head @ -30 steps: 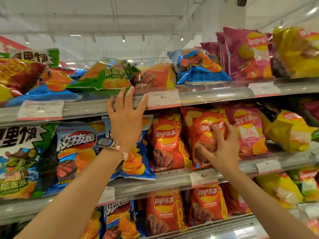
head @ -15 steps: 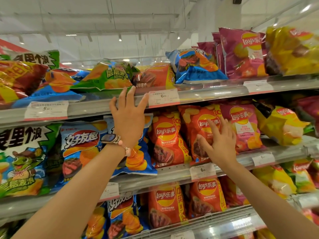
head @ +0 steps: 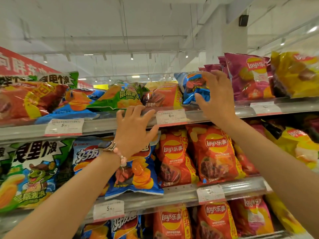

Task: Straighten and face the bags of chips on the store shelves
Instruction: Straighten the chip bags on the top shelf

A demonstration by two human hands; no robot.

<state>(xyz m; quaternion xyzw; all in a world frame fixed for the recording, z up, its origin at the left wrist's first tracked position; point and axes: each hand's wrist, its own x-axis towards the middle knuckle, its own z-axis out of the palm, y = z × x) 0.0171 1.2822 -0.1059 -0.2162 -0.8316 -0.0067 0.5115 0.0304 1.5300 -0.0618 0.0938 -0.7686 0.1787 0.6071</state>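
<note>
A blue chip bag (head: 195, 87) on the top shelf (head: 224, 112) is gripped by the right hand (head: 218, 97); the left hand (head: 133, 130), fingers spread wide, is rested on the shelf edge.

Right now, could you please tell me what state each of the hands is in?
Left hand: open, fingers resting on the top shelf edge, holding nothing.
Right hand: holding the blue chip bag on the top shelf.
</note>
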